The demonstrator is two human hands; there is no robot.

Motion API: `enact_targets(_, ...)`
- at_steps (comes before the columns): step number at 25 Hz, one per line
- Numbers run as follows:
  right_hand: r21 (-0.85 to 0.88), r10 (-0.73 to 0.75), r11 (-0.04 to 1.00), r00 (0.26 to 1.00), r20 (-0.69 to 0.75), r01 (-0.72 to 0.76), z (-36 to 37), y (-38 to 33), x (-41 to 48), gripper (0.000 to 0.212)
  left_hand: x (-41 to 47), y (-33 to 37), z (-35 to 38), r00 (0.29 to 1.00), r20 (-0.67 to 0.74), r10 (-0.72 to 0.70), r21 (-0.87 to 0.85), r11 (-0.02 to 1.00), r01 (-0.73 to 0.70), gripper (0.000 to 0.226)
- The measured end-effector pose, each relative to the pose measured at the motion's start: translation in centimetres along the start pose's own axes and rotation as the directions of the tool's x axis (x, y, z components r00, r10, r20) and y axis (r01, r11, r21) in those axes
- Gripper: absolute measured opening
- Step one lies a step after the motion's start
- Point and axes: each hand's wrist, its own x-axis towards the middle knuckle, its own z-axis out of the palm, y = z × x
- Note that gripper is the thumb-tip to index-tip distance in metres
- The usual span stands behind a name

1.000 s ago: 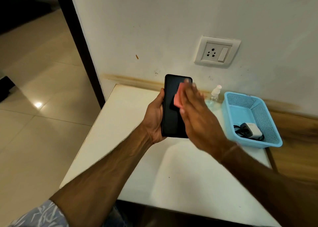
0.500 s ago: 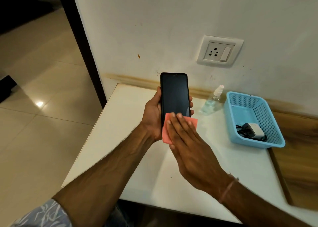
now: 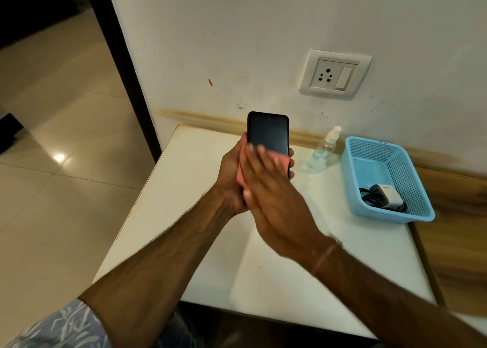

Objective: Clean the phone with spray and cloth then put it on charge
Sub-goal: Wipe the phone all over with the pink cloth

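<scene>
My left hand (image 3: 229,173) holds a black phone (image 3: 267,134) upright above the white table (image 3: 184,189), screen toward me. My right hand (image 3: 274,194) lies flat over the phone's lower half and presses a pink cloth (image 3: 280,160) against the screen. Only the edges of the cloth show around my fingers. A clear spray bottle (image 3: 322,151) with a white nozzle stands by the wall to the right of the phone. A white charger (image 3: 387,197) with a black cable lies in the blue basket (image 3: 369,150).
A white wall socket with a switch (image 3: 334,74) sits on the wall above the bottle. The basket stands at the table's back right corner. A wooden surface (image 3: 453,229) adjoins the table on the right. Tiled floor and a dark door frame (image 3: 123,65) are to the left.
My right hand wiped the cloth from the top of the screen down to the bottom, then back up to the middle. The phone stays in my left hand.
</scene>
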Motion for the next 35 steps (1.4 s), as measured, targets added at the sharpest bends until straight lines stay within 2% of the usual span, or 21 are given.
enact_targets(3, -0.126, -0.094, 0.986, 0.992, 0.089, 0.105, 0.5, 0.2, -5.5, 0.056, 0.1, -0.1, 0.1, 1.000, -0.004, 0.009, -0.011, 1.000, -0.009, 0.079)
enact_targets(6, -0.167, -0.173, 0.966, 0.975, 0.141, 0.195, -1.1, 2.5, -4.3, 0.056, 0.3, 0.1, 0.2, 1.000, -0.008, 0.025, -0.065, 0.998, -0.026, 0.077)
enact_targets(7, -0.155, -0.139, 0.976, 0.984, 0.114, 0.156, -1.8, 3.1, -2.7, 0.054, 0.3, 0.1, 0.1, 1.000, -0.018, 0.024, -0.053, 0.998, -0.025, 0.075)
enact_targets(9, -0.117, 0.017, 0.993, 1.000, 0.016, -0.015, -2.8, 3.9, 1.6, 0.053, 0.2, 0.0, 0.3, 0.999, -0.038, 0.013, -0.012, 1.000, -0.013, 0.069)
enact_targets(11, -0.070, 0.179, 0.981, 0.983, -0.049, -0.182, -3.2, 4.0, 5.7, 0.053, 0.1, -0.4, 0.5, 0.998, -0.064, 0.023, -0.003, 1.000, -0.024, 0.062)
enact_targets(13, -0.076, 0.223, 0.970, 0.970, -0.098, -0.230, -2.7, 3.4, 7.6, 0.053, 0.0, -0.5, 0.6, 0.997, -0.064, 0.045, -0.020, 0.999, -0.046, 0.058)
enact_targets(15, -0.098, 0.151, 0.982, 0.982, -0.116, -0.163, -1.9, 2.5, 6.5, 0.053, -0.3, -0.3, 0.8, 0.999, -0.006, 0.036, -0.063, 0.997, -0.037, 0.058)
enact_targets(19, -0.132, -0.041, 0.990, 0.999, 0.024, 0.044, -0.1, 0.5, -1.6, 0.055, -0.4, -0.3, 0.3, 1.000, -0.016, -0.015, -0.023, 1.000, 0.015, 0.076)
enact_targets(22, -0.209, -0.162, 0.961, 0.981, 0.108, 0.182, -0.2, 1.9, -5.5, 0.057, -0.1, -0.6, 0.4, 1.000, -0.028, 0.002, -0.005, 1.000, -0.002, 0.080)
enact_targets(24, -0.222, -0.191, 0.951, 0.974, 0.126, 0.215, -1.3, 3.5, -4.9, 0.057, 0.1, -0.6, 0.3, 0.999, -0.035, 0.006, -0.030, 1.000, -0.007, 0.079)
enact_targets(27, -0.182, -0.019, 0.983, 1.000, 0.023, 0.023, -2.9, 4.9, 0.1, 0.056, 0.0, -0.7, 0.4, 0.998, -0.066, 0.008, 0.029, 1.000, -0.006, 0.067)
enact_targets(30, -0.100, 0.196, 0.974, 0.978, -0.067, -0.202, -3.4, 4.5, 5.9, 0.054, 0.0, -1.2, 0.6, 0.996, -0.083, 0.041, 0.024, 0.999, -0.039, 0.058)
enact_targets(32, -0.109, 0.183, 0.975, 0.978, -0.098, -0.194, -2.7, 3.3, 7.1, 0.054, 0.0, -1.1, 0.5, 0.997, -0.067, 0.038, -0.020, 0.999, -0.039, 0.058)
enact_targets(35, -0.090, 0.043, 0.995, 0.999, -0.033, -0.046, -0.7, 0.4, 3.1, 0.055, 0.0, -0.1, 0.2, 1.000, -0.013, 0.028, -0.039, 0.999, -0.028, 0.068)
